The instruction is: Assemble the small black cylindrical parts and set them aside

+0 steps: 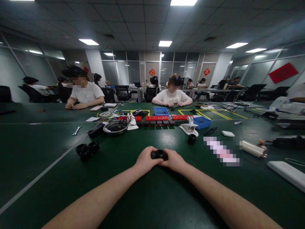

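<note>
In the middle of the green table, a small round black part with a hole in its top (160, 154) sits between my two hands. My left hand (147, 159) curls around its left side, with thumb and fingers closed on it. From the other side my right hand (174, 160) grips it too, and the thumbs nearly meet at the front. The part's lower side is hidden by the fingers. Several similar black round parts (85, 154) are grouped to the left. Another black round part (192, 139) stands farther off to the right.
Beyond my hands are a metal bowl (116, 126), red strips (157, 118), a blue bin (202, 121) and a white clip-shaped stand (189, 127). A wrench (77, 130) lies left. A cream cylinder (254, 149) and white bar (287, 173) lie right. Two people sit across the table.
</note>
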`<state>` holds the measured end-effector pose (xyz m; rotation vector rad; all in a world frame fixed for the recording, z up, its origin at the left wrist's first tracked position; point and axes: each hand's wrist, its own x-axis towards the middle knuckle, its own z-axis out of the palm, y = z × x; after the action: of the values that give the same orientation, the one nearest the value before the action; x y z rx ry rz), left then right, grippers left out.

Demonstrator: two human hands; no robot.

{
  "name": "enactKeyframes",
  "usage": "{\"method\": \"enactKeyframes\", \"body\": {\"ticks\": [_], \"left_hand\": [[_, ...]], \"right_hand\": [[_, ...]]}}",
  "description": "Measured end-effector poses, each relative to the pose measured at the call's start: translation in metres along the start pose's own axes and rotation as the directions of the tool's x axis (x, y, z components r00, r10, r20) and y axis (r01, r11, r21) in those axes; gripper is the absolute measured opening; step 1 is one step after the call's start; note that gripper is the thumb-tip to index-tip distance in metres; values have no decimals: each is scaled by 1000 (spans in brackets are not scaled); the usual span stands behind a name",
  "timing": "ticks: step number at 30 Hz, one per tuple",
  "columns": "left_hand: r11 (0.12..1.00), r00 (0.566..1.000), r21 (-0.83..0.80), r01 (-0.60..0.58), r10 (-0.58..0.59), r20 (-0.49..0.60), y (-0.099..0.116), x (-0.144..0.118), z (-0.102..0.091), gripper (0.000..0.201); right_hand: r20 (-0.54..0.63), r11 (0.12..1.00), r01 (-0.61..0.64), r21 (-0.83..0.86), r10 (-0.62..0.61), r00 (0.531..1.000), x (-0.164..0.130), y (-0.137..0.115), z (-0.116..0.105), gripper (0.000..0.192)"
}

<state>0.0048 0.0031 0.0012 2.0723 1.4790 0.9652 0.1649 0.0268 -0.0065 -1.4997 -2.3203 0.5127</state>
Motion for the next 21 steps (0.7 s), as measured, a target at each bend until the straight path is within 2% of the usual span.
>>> {"method": "enactKeyframes", "body": {"ticks": [2,5,9,13,17,21], "left_hand": [[999,998,46,22,-19,-60,1,-2,3,30],[999,998,50,-13,16,-63,0,-3,2,30],[994,994,-36,-100,102,46,-5,-1,-6,33],[981,969,-134,-141,165,183,-10,3,-12,37],[973,954,-175,-152,191,232,-14,6,-14,41],[968,950,-218,-125,180,256,-18,9,-15,44]], "right_hand": [[-44,997,-43,-64,40,998,-1,-5,4,34],[-17,997,-42,-64,41,999,-1,-6,3,40],[64,994,67,81,-73,995,-1,4,-9,50],[193,943,153,295,-216,957,-1,12,-21,52],[253,910,174,377,-282,925,-2,12,-27,50],[254,883,180,435,-311,916,0,13,-26,45]]}}
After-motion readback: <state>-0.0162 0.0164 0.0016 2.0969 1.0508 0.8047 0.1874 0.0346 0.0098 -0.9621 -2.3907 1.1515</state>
